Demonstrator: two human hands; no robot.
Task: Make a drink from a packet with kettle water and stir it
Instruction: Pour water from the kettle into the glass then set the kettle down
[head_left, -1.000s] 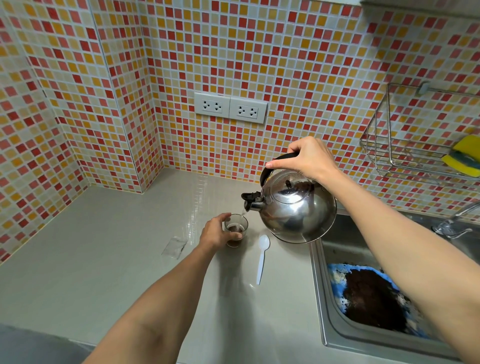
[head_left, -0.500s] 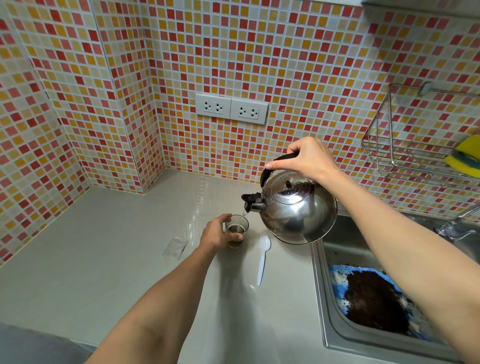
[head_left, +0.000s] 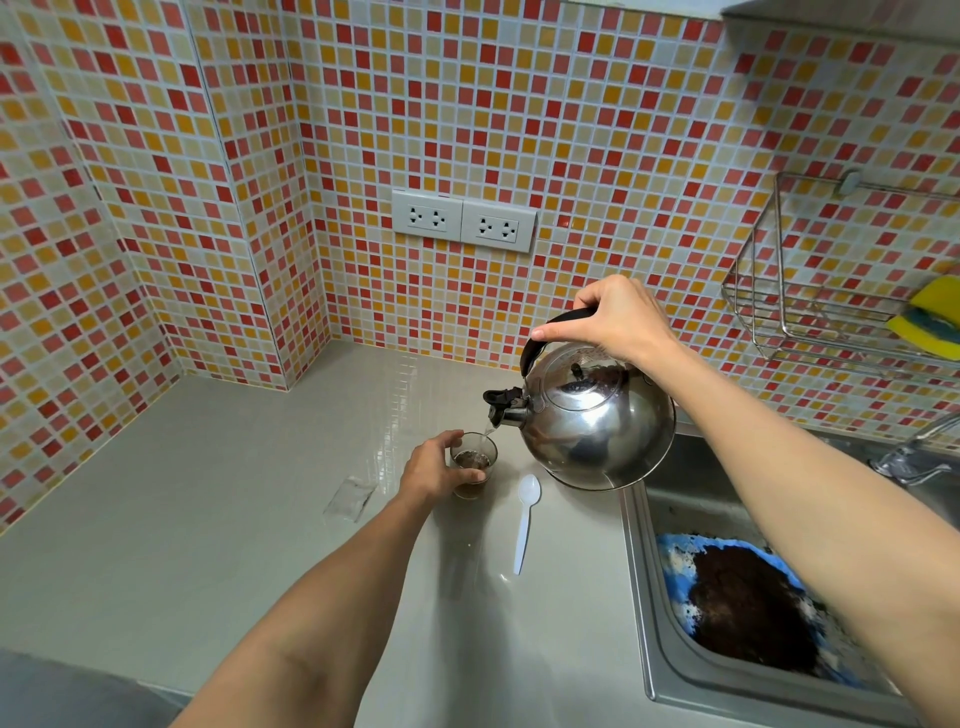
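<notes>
A small clear glass (head_left: 475, 460) with dark liquid in it stands on the grey counter (head_left: 208, 519). My left hand (head_left: 434, 467) wraps around the glass from the left. A shiny steel kettle (head_left: 597, 421) with a black handle hangs tilted to the right of the glass, my right hand (head_left: 618, 317) closed on its handle. A thin stream of water runs from the black spout (head_left: 498, 408) into the glass. A white plastic spoon (head_left: 524, 519) lies on the counter just right of the glass. An opened clear packet (head_left: 350, 498) lies flat to the left.
A steel sink (head_left: 654, 649) sits at the right, holding a blue thing covered in dark grounds (head_left: 748, 613). A tap (head_left: 914, 457) stands behind it. A wire rack (head_left: 789, 306) with a yellow sponge (head_left: 930, 317) hangs on the tiled wall. Two sockets (head_left: 462, 221) are on the back wall.
The kettle stays tilted over the glass and water keeps running in. Both hands hold their places; the dark liquid in the glass looks slightly higher.
</notes>
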